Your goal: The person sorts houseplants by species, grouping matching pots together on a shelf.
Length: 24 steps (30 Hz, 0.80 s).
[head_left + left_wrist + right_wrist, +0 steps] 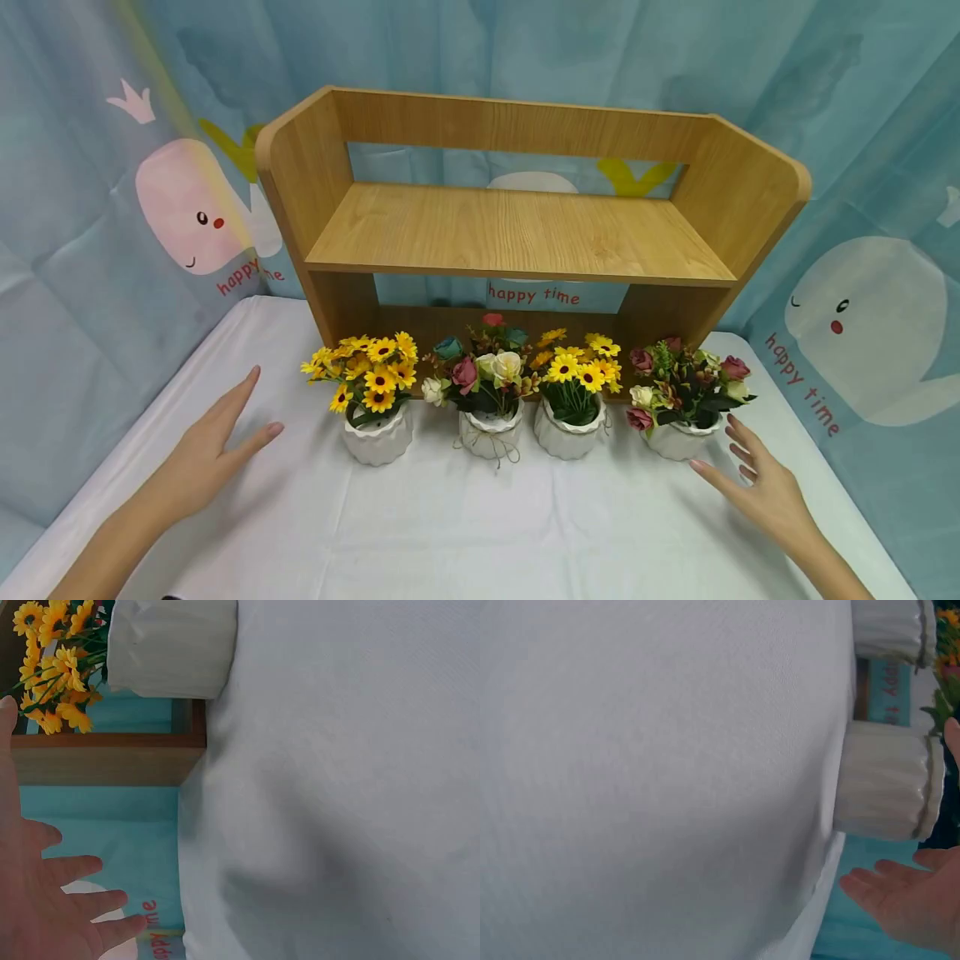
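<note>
Several white pots of artificial flowers stand in a row on the white cloth. At the left is a pot of yellow sunflowers [378, 437]; beside it a pot of mixed roses [491, 433] has a twine bow. Another sunflower pot [568, 432] follows, then a pot of mauve and cream roses [678, 437] at the right end. My left hand [213, 450] hovers left of the first pot, fingers spread, holding nothing. Close beside the rightmost pot is my right hand [768, 492], thumb and fingers apart around its right front. In the right wrist view that hand [915, 892] holds nothing.
Behind the pots stands a two-tier wooden shelf [517, 233], its side panels rising at both ends. A blue curtain [465, 50] with whale prints hangs behind and at both sides. White cloth [450, 533] covers the table in front of the pots.
</note>
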Each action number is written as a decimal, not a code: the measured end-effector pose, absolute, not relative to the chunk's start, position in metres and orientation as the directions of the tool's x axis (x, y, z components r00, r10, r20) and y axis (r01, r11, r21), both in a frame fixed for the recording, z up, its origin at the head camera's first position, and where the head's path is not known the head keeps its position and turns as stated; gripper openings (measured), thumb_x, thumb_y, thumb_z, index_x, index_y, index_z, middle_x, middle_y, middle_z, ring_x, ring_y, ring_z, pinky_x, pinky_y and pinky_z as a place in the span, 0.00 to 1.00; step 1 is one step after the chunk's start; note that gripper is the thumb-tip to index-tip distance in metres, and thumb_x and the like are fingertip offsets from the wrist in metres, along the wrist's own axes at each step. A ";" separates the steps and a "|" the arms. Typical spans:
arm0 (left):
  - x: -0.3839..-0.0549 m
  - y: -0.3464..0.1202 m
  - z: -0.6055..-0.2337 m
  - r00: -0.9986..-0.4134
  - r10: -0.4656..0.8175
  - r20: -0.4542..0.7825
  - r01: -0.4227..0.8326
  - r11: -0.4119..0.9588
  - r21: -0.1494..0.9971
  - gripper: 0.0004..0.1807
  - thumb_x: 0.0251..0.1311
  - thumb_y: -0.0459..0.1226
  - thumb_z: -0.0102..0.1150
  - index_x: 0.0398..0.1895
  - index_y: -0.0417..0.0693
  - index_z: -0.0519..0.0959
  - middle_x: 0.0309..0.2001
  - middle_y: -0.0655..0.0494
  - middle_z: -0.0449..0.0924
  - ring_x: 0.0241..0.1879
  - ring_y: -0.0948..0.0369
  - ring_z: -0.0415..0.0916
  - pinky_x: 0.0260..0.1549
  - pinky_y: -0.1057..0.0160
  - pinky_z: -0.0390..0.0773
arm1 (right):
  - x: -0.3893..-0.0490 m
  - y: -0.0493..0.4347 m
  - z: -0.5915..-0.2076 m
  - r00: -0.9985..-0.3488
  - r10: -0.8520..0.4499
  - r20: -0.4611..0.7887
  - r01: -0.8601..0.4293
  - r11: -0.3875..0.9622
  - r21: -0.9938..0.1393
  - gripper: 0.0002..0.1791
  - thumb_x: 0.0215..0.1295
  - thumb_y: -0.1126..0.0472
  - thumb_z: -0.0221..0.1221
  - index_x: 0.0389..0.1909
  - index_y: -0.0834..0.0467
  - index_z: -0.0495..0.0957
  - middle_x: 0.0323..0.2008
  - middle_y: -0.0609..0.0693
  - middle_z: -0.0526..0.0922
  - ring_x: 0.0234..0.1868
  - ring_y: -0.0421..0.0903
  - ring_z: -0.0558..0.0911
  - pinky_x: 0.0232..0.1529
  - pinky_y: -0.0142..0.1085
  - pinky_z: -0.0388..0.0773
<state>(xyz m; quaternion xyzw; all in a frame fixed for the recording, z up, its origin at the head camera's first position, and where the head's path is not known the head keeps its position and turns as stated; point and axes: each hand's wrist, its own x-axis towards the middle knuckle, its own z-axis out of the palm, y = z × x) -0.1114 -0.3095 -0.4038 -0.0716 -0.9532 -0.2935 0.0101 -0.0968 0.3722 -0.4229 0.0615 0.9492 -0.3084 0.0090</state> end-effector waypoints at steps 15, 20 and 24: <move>-0.136 -0.292 -0.383 -0.977 0.148 0.155 0.213 0.763 0.611 0.39 0.83 0.48 0.46 0.86 0.42 0.46 0.78 0.29 0.60 0.71 0.28 0.65 0.61 0.29 0.69 | -0.096 0.359 -0.425 -0.983 0.178 -0.051 0.160 0.678 -0.717 0.54 0.74 0.46 0.65 0.85 0.63 0.43 0.75 0.78 0.61 0.70 0.76 0.70 0.50 0.45 0.87; -0.145 -0.285 -0.379 -0.981 0.144 0.134 0.196 0.750 0.631 0.38 0.84 0.49 0.43 0.85 0.39 0.48 0.78 0.28 0.60 0.71 0.27 0.64 0.61 0.27 0.69 | -0.095 0.353 -0.425 -0.975 0.221 -0.036 0.174 0.644 -0.745 0.55 0.74 0.47 0.65 0.86 0.60 0.41 0.75 0.77 0.62 0.70 0.75 0.71 0.41 0.24 0.82; -0.151 -0.280 -0.374 -0.985 0.124 0.119 0.172 0.742 0.648 0.37 0.84 0.50 0.40 0.85 0.39 0.48 0.77 0.28 0.61 0.71 0.28 0.66 0.60 0.26 0.70 | -0.095 0.349 -0.425 -0.968 0.252 -0.025 0.181 0.623 -0.761 0.54 0.74 0.48 0.66 0.86 0.60 0.41 0.75 0.76 0.62 0.69 0.73 0.73 0.37 0.16 0.75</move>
